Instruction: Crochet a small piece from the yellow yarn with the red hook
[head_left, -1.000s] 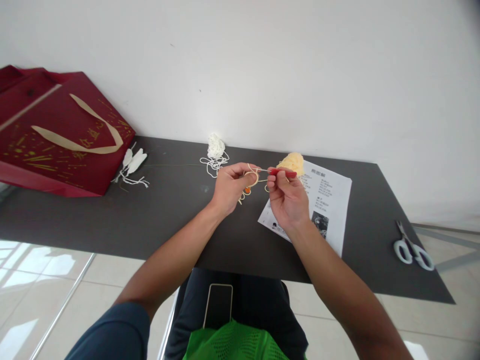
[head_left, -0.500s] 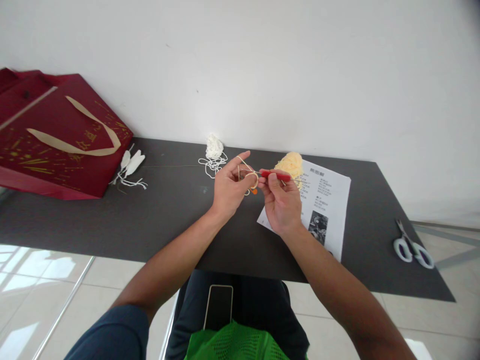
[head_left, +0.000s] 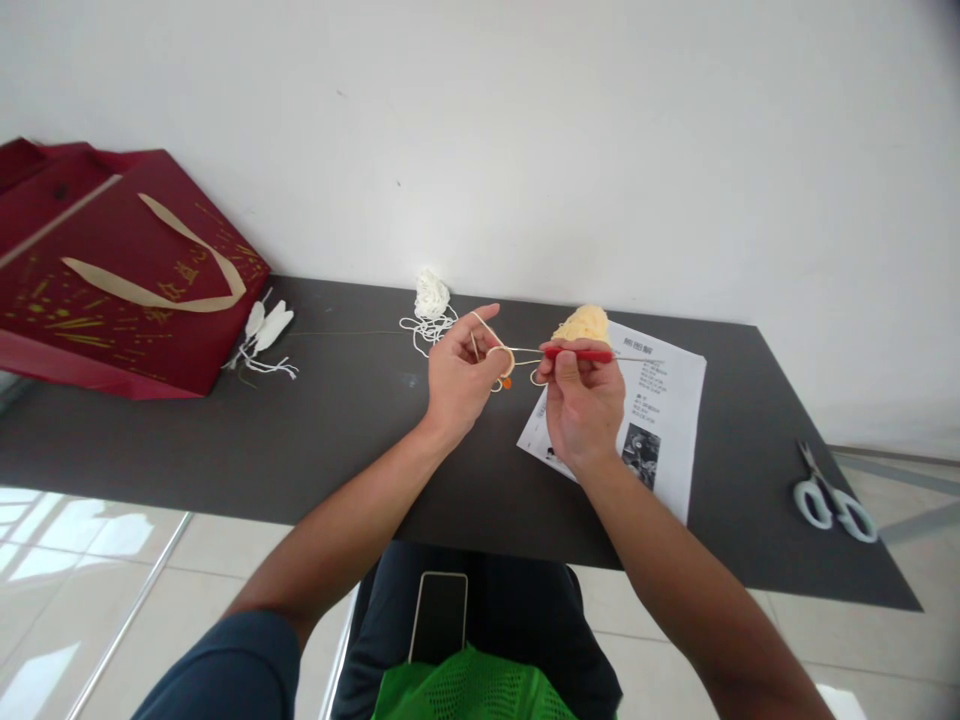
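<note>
My right hand (head_left: 581,395) is closed around a crochet hook with a red handle (head_left: 589,355), its thin metal end pointing left toward the other hand. A small crochet piece (head_left: 502,362) of pale yellow yarn is pinched in my left hand (head_left: 463,372); the strand runs up around the raised index finger. An orange stitch marker (head_left: 506,382) hangs below that pinch. Between the hands, yarn stretches taut along the hook. Behind my right hand rests the pale yellow yarn ball (head_left: 585,324), partly hidden.
Printed sheets (head_left: 667,400) lie under my right hand. White yarn (head_left: 433,295) is by the wall, and white crocheted pieces (head_left: 268,325) lie beside the dark red gift bag (head_left: 161,270). Scissors (head_left: 834,500) rest near the table's right end. A phone (head_left: 439,615) is on my lap.
My right hand has moved right with the crochet hook, drawing out the yarn between the hands. My left hand has stayed nearly still, holding the crochet piece.
</note>
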